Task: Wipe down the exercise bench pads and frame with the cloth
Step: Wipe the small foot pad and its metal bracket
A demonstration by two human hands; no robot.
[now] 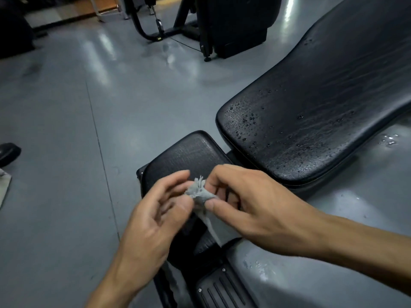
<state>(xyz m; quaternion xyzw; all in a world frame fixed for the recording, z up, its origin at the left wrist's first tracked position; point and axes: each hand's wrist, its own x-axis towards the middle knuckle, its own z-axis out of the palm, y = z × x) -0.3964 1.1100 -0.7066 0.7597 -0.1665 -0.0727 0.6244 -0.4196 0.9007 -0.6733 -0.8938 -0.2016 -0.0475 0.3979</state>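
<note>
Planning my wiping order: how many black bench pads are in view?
2. The long back pad, beaded with droplets, stretches toward the upper right; the small seat pad lies just beyond the hands, which partly cover it. More padding may be out of frame.

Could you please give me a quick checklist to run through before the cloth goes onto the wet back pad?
1. Cloth in hand: ok, pinched by the right hand and left hand.
2. Cloth opened flat for wiping: not ok, bunched.
3. Back pad needs wiping: ok, droplets visible.
4. Seat pad free of droplets: cannot tell, partly hidden.
5. Path to back pad unobstructed: ok.
6. Floor dry beside bench: not ok, wet patches right of the bench.
</note>
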